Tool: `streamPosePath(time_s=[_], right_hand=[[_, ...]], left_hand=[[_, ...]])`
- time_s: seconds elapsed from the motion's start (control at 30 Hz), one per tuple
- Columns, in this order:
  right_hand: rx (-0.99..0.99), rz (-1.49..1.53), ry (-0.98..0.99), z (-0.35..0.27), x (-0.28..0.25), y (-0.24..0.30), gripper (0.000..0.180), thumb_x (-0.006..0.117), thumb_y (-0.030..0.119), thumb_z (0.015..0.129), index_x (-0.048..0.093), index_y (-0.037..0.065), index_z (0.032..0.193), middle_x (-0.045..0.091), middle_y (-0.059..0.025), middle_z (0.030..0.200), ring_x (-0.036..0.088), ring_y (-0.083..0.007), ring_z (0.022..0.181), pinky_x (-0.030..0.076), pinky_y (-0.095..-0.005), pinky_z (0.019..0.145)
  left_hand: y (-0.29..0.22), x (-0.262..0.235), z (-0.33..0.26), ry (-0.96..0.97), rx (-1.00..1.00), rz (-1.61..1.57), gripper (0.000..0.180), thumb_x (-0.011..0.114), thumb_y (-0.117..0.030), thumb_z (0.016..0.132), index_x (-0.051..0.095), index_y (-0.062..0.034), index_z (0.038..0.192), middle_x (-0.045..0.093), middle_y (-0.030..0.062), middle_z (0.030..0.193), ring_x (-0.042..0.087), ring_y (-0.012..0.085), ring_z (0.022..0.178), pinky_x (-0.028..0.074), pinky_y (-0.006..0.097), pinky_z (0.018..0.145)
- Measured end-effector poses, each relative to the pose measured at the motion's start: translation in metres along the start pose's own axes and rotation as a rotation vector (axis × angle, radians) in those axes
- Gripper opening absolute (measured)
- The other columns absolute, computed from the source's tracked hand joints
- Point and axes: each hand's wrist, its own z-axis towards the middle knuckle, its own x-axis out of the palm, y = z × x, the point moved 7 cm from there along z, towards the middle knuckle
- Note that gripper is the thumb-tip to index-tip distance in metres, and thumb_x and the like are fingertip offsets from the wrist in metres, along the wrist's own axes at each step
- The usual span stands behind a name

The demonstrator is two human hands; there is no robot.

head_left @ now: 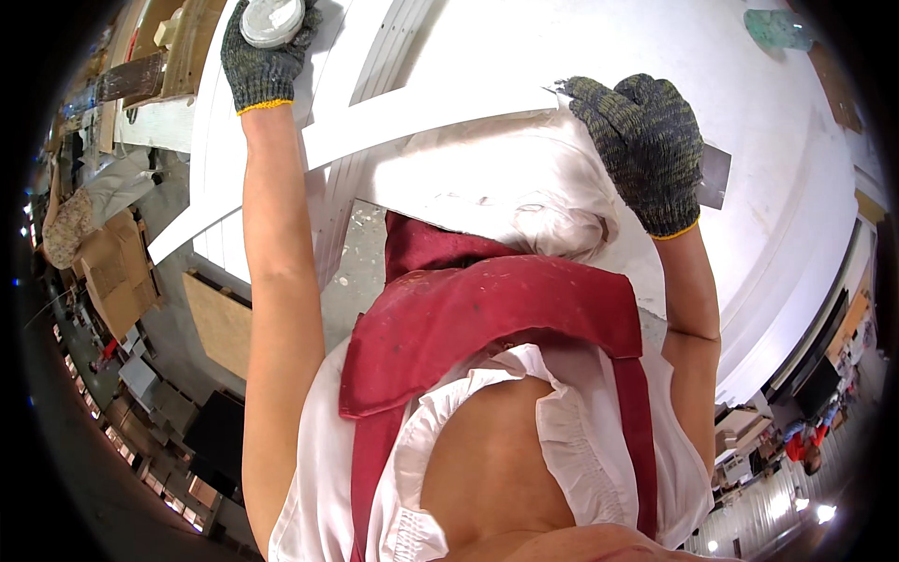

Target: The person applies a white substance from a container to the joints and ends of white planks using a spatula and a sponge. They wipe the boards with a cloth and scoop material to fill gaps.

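Note:
My left hand (267, 70), in a dark knitted glove with a yellow cuff, is stretched to the upper left. Its fingers curl around a round white tub (272, 21) with pale stuff inside. My right hand (646, 140), in a matching glove, is closed at the upper right, over the white surface. Its fingertips are at the right end of a long thin white strip (421, 112). What they pinch is too small to tell. The strip runs leftward beneath my left forearm. A flat grey piece (715, 178) sticks out behind my right hand; I cannot tell whether it is held.
White panels with grooved edges (384, 56) lie under the strip. Bunched white cloth (552, 201) is in front of my red apron (496, 318). A greenish clear bottle (777, 30) stands far right. Cardboard boxes (117, 272) and a wooden board (217, 323) are at left.

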Motion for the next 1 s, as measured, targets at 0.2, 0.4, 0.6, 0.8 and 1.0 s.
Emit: streamPosePath(time_s=[0.2, 0.4, 0.6, 0.8, 1.0], right_hand=[[0.025, 0.109, 0.081, -0.016, -0.003, 0.001, 0.019, 0.064, 0.02, 0.082, 0.07, 0.02, 0.101, 0.055, -0.0031, 0.071, 0.051, -0.0215, 0.067, 0.044, -0.0328, 0.061], [0.177, 0.529, 0.017, -0.033, 0.0, -0.018, 0.015, 0.067, 0.014, 0.078, 0.071, 0.014, 0.093, 0.062, -0.0045, 0.075, 0.057, -0.0191, 0.069, 0.047, -0.0314, 0.065], [0.009, 0.407, -0.187, -0.025, 0.016, -0.024, 0.025, 0.064, 0.004, 0.077, 0.069, 0.011, 0.101, 0.069, -0.0041, 0.095, 0.062, -0.0186, 0.077, 0.052, -0.0295, 0.069], [0.045, 0.455, -0.266, -0.022, 0.041, -0.032, 0.026, 0.061, 0.004, 0.078, 0.068, 0.008, 0.102, 0.068, -0.0057, 0.103, 0.065, -0.0209, 0.088, 0.053, -0.0312, 0.076], [0.091, 0.483, -0.226, -0.027, 0.048, -0.026, 0.028, 0.061, 0.002, 0.079, 0.067, 0.011, 0.105, 0.068, -0.0046, 0.103, 0.065, -0.0194, 0.087, 0.054, -0.0306, 0.077]], left_hand=[[0.013, -0.017, 0.013, 0.007, -0.058, -0.086, 0.05, 0.028, -0.029, 0.097, 0.048, 0.0121, 0.118, 0.056, 0.0272, 0.116, 0.06, 0.0371, 0.098, 0.054, 0.045, 0.076], [0.012, -0.014, 0.013, 0.023, -0.049, -0.1, 0.048, 0.03, -0.027, 0.097, 0.05, 0.0128, 0.115, 0.059, 0.0283, 0.109, 0.062, 0.035, 0.093, 0.054, 0.041, 0.073], [0.008, -0.007, 0.011, 0.081, -0.006, 0.087, 0.043, 0.036, -0.023, 0.096, 0.05, 0.0124, 0.116, 0.061, 0.0266, 0.107, 0.062, 0.0322, 0.094, 0.054, 0.038, 0.076], [0.012, -0.006, 0.01, 0.097, -0.116, -0.227, 0.043, 0.037, -0.021, 0.095, 0.049, 0.0143, 0.117, 0.06, 0.0262, 0.107, 0.062, 0.0298, 0.094, 0.054, 0.036, 0.078], [0.011, -0.007, 0.01, 0.093, -0.041, -0.171, 0.042, 0.038, -0.019, 0.095, 0.048, 0.0145, 0.118, 0.06, 0.0258, 0.107, 0.063, 0.0289, 0.093, 0.054, 0.035, 0.077]])
